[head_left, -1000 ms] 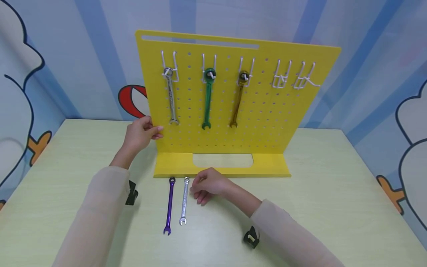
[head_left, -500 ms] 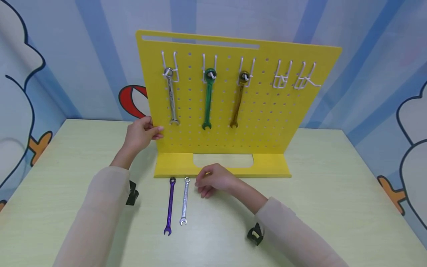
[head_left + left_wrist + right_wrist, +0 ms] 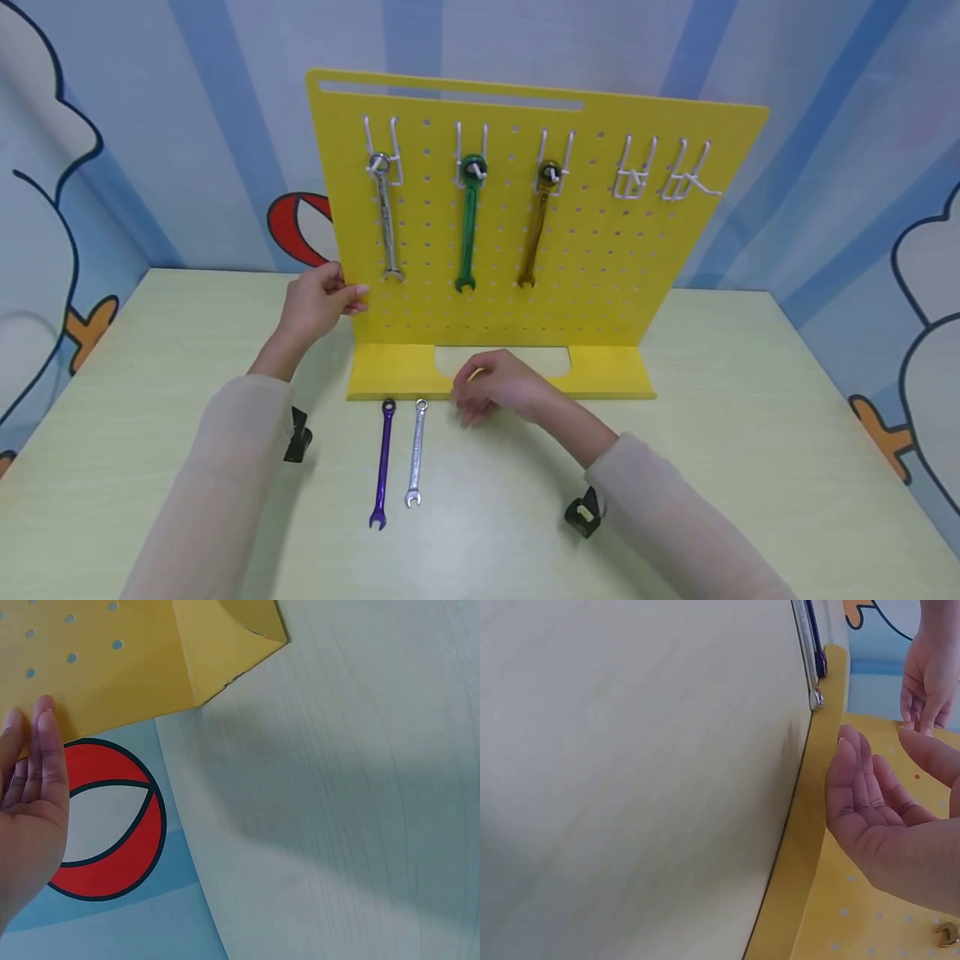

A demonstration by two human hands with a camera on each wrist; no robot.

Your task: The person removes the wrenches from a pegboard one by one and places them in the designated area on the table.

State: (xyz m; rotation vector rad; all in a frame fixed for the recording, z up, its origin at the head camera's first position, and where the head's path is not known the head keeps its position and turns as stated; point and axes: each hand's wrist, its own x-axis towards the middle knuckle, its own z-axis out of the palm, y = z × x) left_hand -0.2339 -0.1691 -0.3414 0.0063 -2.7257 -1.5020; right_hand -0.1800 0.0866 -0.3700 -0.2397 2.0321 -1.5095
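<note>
In the head view my left hand (image 3: 313, 302) pinches the left edge of a yellow pegboard (image 3: 592, 308), thumb on the front face. My right hand (image 3: 504, 383) hovers over the front of the board's base with loosely bent fingers and holds nothing; the right wrist view shows its palm bare. To its left a small silver wrench (image 3: 416, 458) and a purple wrench (image 3: 382, 467) lie side by side on the table, ring ends toward the base. A silver wrench (image 3: 387, 225), a green wrench (image 3: 468, 237) and a gold wrench (image 3: 534, 237) hang from hooks on the board.
Two white hooks (image 3: 632, 179) (image 3: 684, 179) at the board's upper right carry nothing. The board's base has a cutout (image 3: 525, 360) in its middle. A pale wooden table (image 3: 750, 467) lies under everything, with a blue printed backdrop (image 3: 225, 125) behind.
My right hand has moved up and to the right, away from the small silver wrench and toward the board's base. My left hand stays at the board's edge; the wrenches have not moved.
</note>
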